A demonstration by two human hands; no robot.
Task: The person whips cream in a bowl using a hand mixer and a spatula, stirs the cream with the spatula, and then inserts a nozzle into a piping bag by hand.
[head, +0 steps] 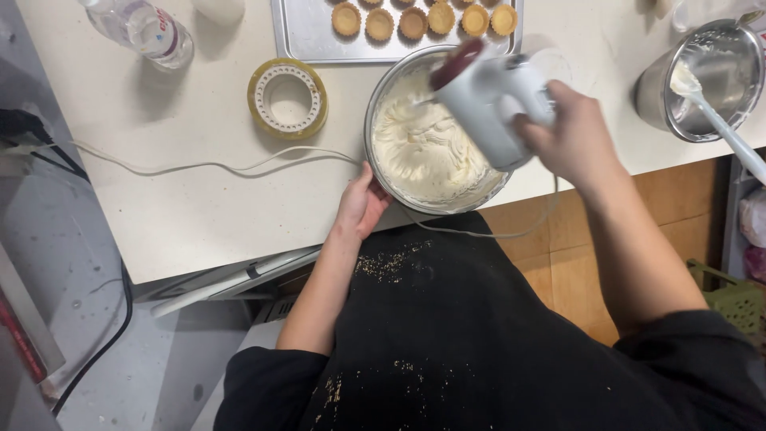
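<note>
Left hand [361, 205]: fingers together, pressed against steel mixing bowl [378, 164] at table edge, holding pale whipped cream [423, 148] in ridged swirls. Right hand [571, 132]: clamped on white hand mixer [488, 97] above cream. Far right: steel pot [722, 104] containing spatula [706, 108].

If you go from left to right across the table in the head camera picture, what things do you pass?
Bottle → tape roll → bowl of cream → mixer in the right hand → metal pot with a spatula.
</note>
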